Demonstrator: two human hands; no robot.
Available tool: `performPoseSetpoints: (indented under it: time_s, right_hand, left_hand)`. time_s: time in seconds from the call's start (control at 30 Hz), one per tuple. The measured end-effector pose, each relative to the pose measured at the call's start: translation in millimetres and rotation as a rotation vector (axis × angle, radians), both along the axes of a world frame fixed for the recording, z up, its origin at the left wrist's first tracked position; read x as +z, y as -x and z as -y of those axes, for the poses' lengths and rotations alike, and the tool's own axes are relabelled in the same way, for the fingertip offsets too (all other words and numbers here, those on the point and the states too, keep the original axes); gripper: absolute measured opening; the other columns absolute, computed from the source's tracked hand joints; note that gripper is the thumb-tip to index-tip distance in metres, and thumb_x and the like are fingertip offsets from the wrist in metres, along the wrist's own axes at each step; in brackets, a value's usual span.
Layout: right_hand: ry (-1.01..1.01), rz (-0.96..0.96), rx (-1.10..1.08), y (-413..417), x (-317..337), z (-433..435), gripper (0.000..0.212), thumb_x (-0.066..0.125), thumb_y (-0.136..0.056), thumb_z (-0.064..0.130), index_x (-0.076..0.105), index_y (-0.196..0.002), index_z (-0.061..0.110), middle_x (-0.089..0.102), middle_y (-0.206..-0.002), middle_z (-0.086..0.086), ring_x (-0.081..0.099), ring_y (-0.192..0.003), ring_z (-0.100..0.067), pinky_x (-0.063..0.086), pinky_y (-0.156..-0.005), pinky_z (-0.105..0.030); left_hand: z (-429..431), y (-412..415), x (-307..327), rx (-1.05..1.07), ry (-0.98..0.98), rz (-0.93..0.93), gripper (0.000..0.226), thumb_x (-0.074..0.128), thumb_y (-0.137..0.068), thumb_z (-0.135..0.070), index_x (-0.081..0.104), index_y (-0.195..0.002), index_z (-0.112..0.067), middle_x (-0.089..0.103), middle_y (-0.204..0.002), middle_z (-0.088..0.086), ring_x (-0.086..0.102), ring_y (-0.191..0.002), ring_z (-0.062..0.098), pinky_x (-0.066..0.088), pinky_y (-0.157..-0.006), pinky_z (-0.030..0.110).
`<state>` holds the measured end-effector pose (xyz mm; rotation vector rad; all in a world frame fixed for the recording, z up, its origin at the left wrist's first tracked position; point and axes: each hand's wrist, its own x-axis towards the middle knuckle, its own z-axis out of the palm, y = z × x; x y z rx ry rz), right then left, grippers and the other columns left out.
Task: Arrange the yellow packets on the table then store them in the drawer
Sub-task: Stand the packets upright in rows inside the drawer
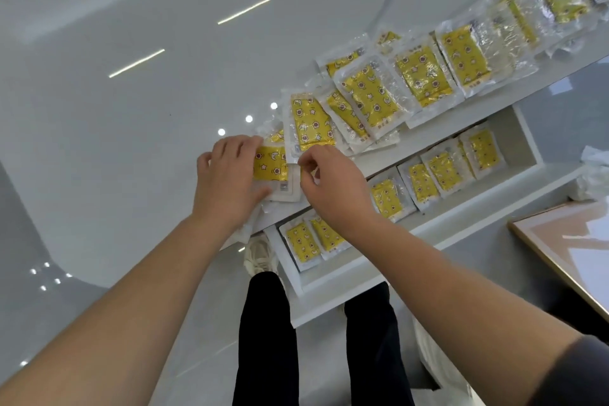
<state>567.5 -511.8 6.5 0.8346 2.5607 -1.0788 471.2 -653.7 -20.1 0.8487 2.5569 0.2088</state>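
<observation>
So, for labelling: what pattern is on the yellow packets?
The packets show stars, moons and flowers; head view.

Packets (369, 99) on table (164, 109), above drawer (428, 227)

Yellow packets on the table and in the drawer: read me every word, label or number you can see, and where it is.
No text is legible.
Packets on the table: small dark print along the white bottom edge, too blurred.
Packets in the drawer: same print, too small.
Nearest packet: grey square mark, blurred.
</observation>
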Motion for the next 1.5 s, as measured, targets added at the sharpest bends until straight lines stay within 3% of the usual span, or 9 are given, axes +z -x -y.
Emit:
performPoseSetpoints:
  time_s: [0.2, 0.43, 0.63, 0.77, 0.97, 1.2, 1.27, 1.4, 1.5]
  right_hand:
    - [-0.237, 0.01, 0.091, 19, -1, -10, 0.034, 0.057, -0.092, 0.022, 0.053, -0.125, 0.019, 0.051, -0.126, -0.002, 0.053, -0.108, -0.021, 0.049, -0.078, -0.035]
    - [-0.35, 0.099, 0.169, 35, 2, -12, 0.04, 0.055, -0.092, 0.025, 0.049, -0.131, 0.017, 0.05, -0.129, -0.006, 0.048, -0.117, -0.026, 0.046, -0.093, -0.041]
    - [-0.348, 0.069, 0.244, 45, 7, 5, 0.035, 0.052, -0.092, 0.021, 0.052, -0.128, 0.02, 0.052, -0.127, -0.003, 0.048, -0.117, -0.025, 0.037, -0.093, -0.036]
    - [-0.361, 0.056, 0.491, 52, 0, 30, 0.034, 0.057, -0.089, 0.012, 0.056, -0.121, 0.02, 0.057, -0.121, -0.001, 0.049, -0.111, -0.024, 0.036, -0.093, -0.036]
    - [-0.476, 0.015, 1.121, 72, -17, 62, 0.071, 0.07, -0.078, 0.01, 0.038, -0.14, 0.025, 0.036, -0.148, 0.0, 0.034, -0.134, -0.026, 0.032, -0.105, -0.044]
    - [-0.675, 0.04, 1.331, 92, -13, 79, 0.063, 0.073, -0.074, 0.013, 0.045, -0.13, 0.018, 0.044, -0.131, -0.007, 0.039, -0.125, -0.028, 0.015, -0.114, -0.054]
    - [-0.666, 0.03, 1.309, 93, -11, 81, 0.051, 0.069, -0.077, 0.011, 0.05, -0.124, 0.016, 0.049, -0.122, -0.006, 0.045, -0.116, -0.026, 0.023, -0.11, -0.049]
    - [-0.506, 0.087, 1.155, 88, 1, 75, 0.026, 0.057, -0.085, 0.003, 0.048, -0.105, 0.016, 0.057, -0.09, -0.001, 0.052, -0.079, -0.022, 0.035, -0.074, -0.031]
    - [-0.271, 0.168, 0.821, 81, 20, 55, 0.017, 0.057, -0.089, 0.014, 0.046, -0.102, 0.017, 0.056, -0.085, -0.003, 0.058, -0.078, -0.026, 0.034, -0.06, -0.029]
  left_hand:
    - [-8, 19, -5, -0.172, 0.078, -0.123, 0.066, 0.078, -0.069, -0.045, 0.049, -0.123, -0.023, 0.048, -0.119, 0.003, 0.042, -0.116, 0.025, 0.027, -0.102, 0.043]
    - [-2, 40, 14, -0.166, 0.037, 0.025, 0.015, 0.063, -0.088, -0.027, 0.05, -0.085, -0.021, 0.054, -0.079, -0.007, 0.051, -0.08, 0.019, 0.019, -0.091, 0.036]
    - [48, 62, 28, -0.16, 0.156, 0.051, 0.015, 0.057, -0.091, -0.036, 0.058, -0.078, -0.029, 0.052, -0.081, -0.008, 0.051, -0.083, 0.012, 0.017, -0.089, 0.036]
    - [86, 65, 27, -0.111, 0.22, 0.084, 0.016, 0.059, -0.09, -0.038, 0.056, -0.075, -0.032, 0.054, -0.081, -0.01, 0.05, -0.084, 0.01, 0.018, -0.086, 0.036]
    - [118, 64, 23, -0.014, 0.216, 0.095, 0.015, 0.058, -0.09, -0.04, 0.057, -0.076, -0.035, 0.051, -0.076, -0.011, 0.049, -0.079, 0.008, 0.019, -0.087, 0.035]
    - [144, 66, 24, 0.069, 0.238, 0.118, 0.017, 0.058, -0.091, -0.038, 0.053, -0.074, -0.035, 0.05, -0.075, -0.011, 0.048, -0.076, 0.007, 0.016, -0.082, 0.033]
    - [147, 67, 28, 0.084, 0.232, 0.125, 0.022, 0.058, -0.091, -0.038, 0.05, -0.07, -0.035, 0.05, -0.074, -0.011, 0.047, -0.075, 0.008, 0.017, -0.082, 0.033]
    - [143, 68, 41, 0.136, 0.199, 0.174, 0.025, 0.06, -0.091, -0.036, 0.048, -0.069, -0.034, 0.052, -0.074, -0.01, 0.047, -0.074, 0.008, 0.018, -0.083, 0.033]
    - [129, 69, 57, 0.269, 0.088, 0.278, 0.028, 0.064, -0.088, -0.032, 0.048, -0.065, -0.027, 0.055, -0.067, -0.007, 0.049, -0.07, 0.013, 0.027, -0.076, 0.032]
